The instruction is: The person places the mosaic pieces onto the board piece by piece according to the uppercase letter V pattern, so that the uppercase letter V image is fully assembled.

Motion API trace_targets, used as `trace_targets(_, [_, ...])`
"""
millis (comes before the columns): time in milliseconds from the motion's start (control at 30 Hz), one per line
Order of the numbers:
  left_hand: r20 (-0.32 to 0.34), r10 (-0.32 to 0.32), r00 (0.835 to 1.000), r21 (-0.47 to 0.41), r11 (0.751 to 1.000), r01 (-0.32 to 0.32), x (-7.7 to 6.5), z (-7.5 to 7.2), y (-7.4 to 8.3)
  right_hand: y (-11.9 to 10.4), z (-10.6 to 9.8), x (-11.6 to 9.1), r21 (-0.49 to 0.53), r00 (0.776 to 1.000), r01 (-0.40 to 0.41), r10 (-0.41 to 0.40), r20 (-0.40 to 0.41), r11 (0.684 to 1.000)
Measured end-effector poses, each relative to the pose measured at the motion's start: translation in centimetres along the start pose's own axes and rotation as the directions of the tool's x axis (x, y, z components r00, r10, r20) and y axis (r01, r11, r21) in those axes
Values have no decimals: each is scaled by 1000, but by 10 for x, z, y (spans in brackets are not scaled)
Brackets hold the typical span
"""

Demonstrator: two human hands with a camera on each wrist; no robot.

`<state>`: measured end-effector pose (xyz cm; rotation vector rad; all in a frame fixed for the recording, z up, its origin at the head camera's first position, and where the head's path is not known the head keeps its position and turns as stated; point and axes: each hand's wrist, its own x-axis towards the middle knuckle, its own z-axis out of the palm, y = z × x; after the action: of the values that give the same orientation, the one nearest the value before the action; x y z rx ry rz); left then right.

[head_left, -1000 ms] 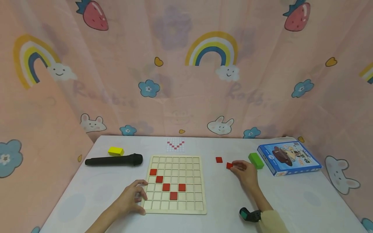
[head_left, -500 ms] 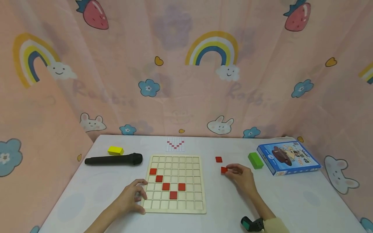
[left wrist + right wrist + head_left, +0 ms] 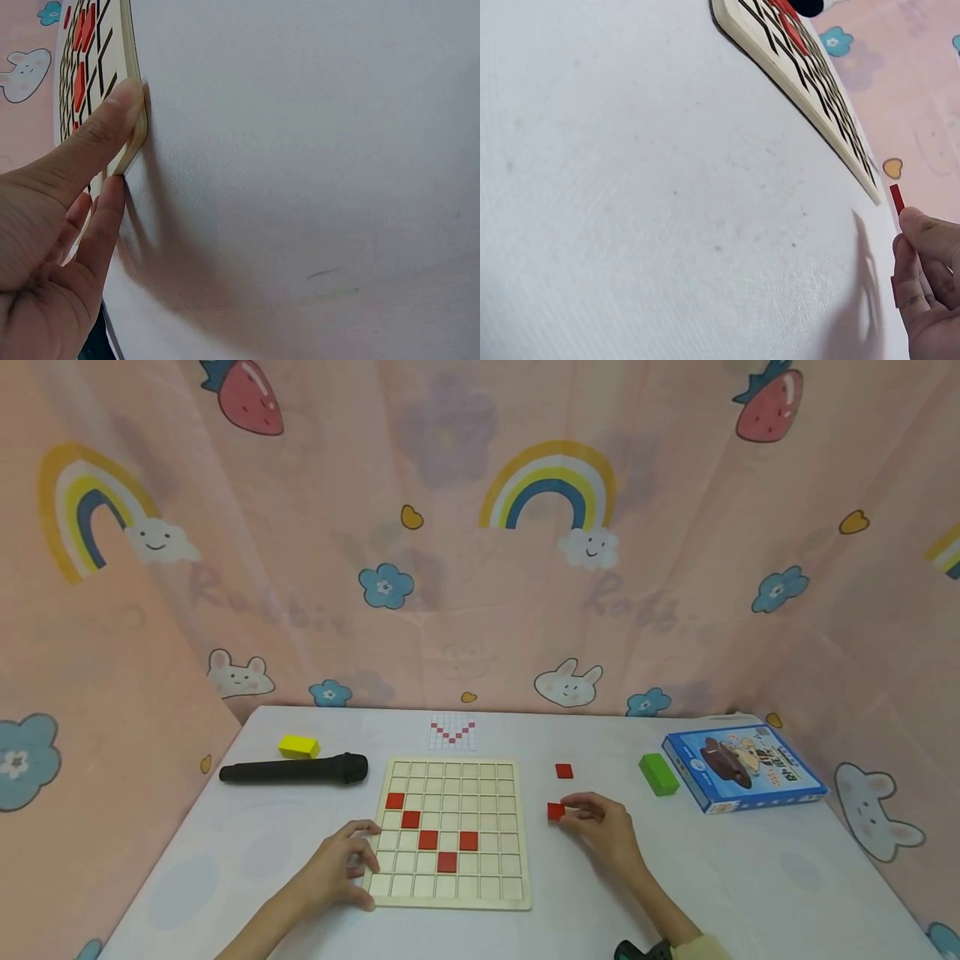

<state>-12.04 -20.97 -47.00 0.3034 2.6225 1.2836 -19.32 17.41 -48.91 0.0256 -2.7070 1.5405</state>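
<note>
A pale wooden grid board [image 3: 491,889] lies mid-table, with several red square tiles in its cells, most in a slanting row. My left hand [image 3: 333,872] holds the board at its near left corner. In the left wrist view, the thumb [image 3: 94,131] is on the board's edge and a finger touches its side. My right hand [image 3: 603,831] pinches a red square tile [image 3: 555,811] between thumb and fingertips, just right of the board. The same tile [image 3: 897,196] stands edge-on in the right wrist view. Another red tile [image 3: 564,771] lies farther back on the table.
Behind the board lies a small printed pattern card [image 3: 452,732]. A black microphone [image 3: 296,770] and a yellow block [image 3: 298,747] are at the left. At the right are a green block [image 3: 658,774] and a blue box [image 3: 742,766]. A patterned curtain hangs behind the table.
My right hand has moved left and nearer, toward the board, carrying the red tile away from beside the green block. My left hand has stayed on the board.
</note>
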Motion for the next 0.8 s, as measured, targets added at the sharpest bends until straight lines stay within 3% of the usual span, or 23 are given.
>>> trace_targets(367, [1,5,1000,-23,1000,-5,-1,-1,-1,-11,26,-9,97,998,62,-65,26,993])
trace_targets(800, [5,-26,1000,-49,998,26,0,0,0,-16,51,-7,160,987,141,-151,54,977])
